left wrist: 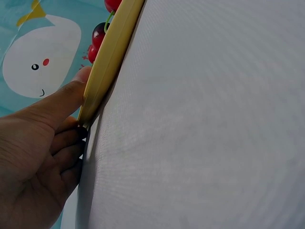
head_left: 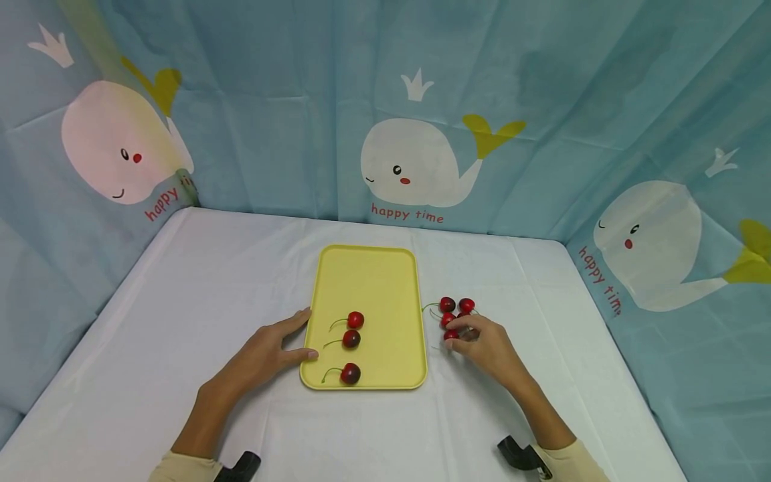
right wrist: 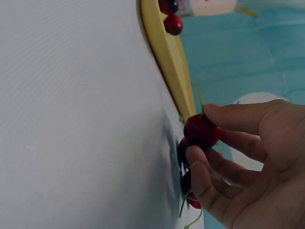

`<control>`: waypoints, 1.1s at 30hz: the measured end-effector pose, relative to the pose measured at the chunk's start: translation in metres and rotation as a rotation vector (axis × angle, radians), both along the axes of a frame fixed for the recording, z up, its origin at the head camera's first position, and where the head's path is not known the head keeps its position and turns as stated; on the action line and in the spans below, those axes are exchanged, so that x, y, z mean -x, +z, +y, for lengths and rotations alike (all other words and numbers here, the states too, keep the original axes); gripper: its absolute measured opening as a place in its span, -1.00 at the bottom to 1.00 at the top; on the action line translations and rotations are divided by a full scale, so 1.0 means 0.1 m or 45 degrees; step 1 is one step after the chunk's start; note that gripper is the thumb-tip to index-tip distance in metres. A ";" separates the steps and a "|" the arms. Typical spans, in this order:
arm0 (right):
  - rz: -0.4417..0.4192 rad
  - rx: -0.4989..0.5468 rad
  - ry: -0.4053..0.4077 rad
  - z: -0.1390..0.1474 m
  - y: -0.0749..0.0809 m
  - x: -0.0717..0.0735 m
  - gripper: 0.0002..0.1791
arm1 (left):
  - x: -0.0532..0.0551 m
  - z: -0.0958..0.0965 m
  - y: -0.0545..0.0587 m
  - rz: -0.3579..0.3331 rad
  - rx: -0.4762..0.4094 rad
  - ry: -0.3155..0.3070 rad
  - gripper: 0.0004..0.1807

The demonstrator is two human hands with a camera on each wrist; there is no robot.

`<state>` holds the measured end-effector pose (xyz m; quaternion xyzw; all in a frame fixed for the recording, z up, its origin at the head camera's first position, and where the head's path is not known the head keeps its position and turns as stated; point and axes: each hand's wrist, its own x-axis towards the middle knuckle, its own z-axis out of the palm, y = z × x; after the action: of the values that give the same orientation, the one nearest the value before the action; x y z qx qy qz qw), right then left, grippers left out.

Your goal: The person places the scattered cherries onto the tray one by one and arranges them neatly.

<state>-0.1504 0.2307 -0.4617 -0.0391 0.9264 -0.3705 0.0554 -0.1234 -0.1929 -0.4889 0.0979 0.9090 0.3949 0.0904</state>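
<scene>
Looking down from the head camera, a yellow tray (head_left: 373, 281) holds three cherries (head_left: 351, 339) at its 7 o'clock corner. The left hand (head_left: 265, 355) rests at the tray's 9 o'clock edge, fingers straight, thumb on the rim. The right hand (head_left: 488, 345) reaches into a cherry pile (head_left: 454, 311) at the tray's 3 o'clock.

Left wrist view: thumb (left wrist: 71, 90) presses the rim; fingers lie beside it.

Right wrist view: thumb and fingertips pinch one cherry (right wrist: 201, 131).
</scene>
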 end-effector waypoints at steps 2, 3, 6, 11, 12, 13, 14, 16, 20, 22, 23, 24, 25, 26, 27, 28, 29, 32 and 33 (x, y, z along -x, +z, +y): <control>0.017 0.012 0.001 0.00 0.02 0.00 -0.71 | 0.00 0.00 0.00 -0.001 -0.002 0.001 0.07; 0.027 0.017 0.005 0.00 0.03 0.01 -0.71 | 0.00 0.00 0.00 -0.002 -0.003 0.000 0.07; 0.060 0.053 0.010 -0.01 0.05 0.01 -0.71 | 0.00 0.00 0.01 -0.001 -0.005 -0.002 0.07; 0.103 0.178 0.025 -0.04 0.08 0.03 -0.69 | 0.00 0.00 0.00 0.003 -0.005 -0.004 0.07; 0.111 0.203 0.027 -0.06 0.09 0.03 -0.69 | 0.00 0.00 0.00 0.003 -0.005 -0.004 0.07; 0.115 0.228 0.027 -0.07 0.09 0.03 -0.68 | 0.00 0.00 0.00 0.003 -0.007 -0.005 0.07; 0.121 0.246 0.029 -0.08 0.09 0.04 -0.68 | 0.00 -0.01 0.00 0.003 -0.007 -0.005 0.07; 0.132 0.281 0.029 -0.11 0.10 0.05 -0.66 | 0.00 -0.01 0.00 0.002 -0.010 -0.006 0.07; 0.159 0.312 0.021 -0.18 0.10 0.07 -0.64 | 0.00 -0.01 0.00 0.002 -0.016 -0.004 0.07; 0.171 0.325 0.020 -0.22 0.10 0.09 -0.64 | 0.00 -0.01 -0.01 0.003 -0.017 -0.004 0.07; 0.173 0.331 0.022 -0.24 0.10 0.10 -0.64 | 0.00 -0.01 -0.01 0.004 -0.016 -0.003 0.07; 0.176 0.334 0.026 -0.26 0.10 0.10 -0.65 | 0.00 -0.01 -0.01 0.005 -0.014 -0.004 0.07; 0.179 0.336 0.031 -0.28 0.10 0.11 -0.66 | 0.00 -0.01 -0.01 0.007 -0.014 -0.004 0.07; 0.181 0.337 0.037 -0.29 0.11 0.12 -0.66 | 0.00 -0.01 -0.01 0.008 -0.014 -0.004 0.07; 0.186 0.335 0.045 -0.31 0.11 0.13 -0.67 | 0.00 -0.01 -0.01 0.009 -0.014 -0.004 0.07; 0.191 0.332 0.052 -0.33 0.11 0.14 -0.68 | 0.00 -0.01 -0.01 0.008 -0.014 -0.004 0.07; 0.194 0.329 0.057 -0.34 0.11 0.15 -0.70 | 0.00 -0.01 -0.02 0.009 -0.014 -0.005 0.07; 0.212 0.329 0.082 -0.39 0.11 0.18 -0.72 | 0.01 0.00 -0.03 0.002 -0.014 -0.003 0.08; 0.216 0.336 0.091 -0.41 0.11 0.18 -0.71 | 0.01 0.00 -0.03 -0.002 -0.013 -0.002 0.08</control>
<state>-0.1685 0.1896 -0.4509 -0.1099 0.8690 -0.4822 -0.0155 -0.1245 -0.1930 -0.4917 0.0986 0.9068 0.3997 0.0909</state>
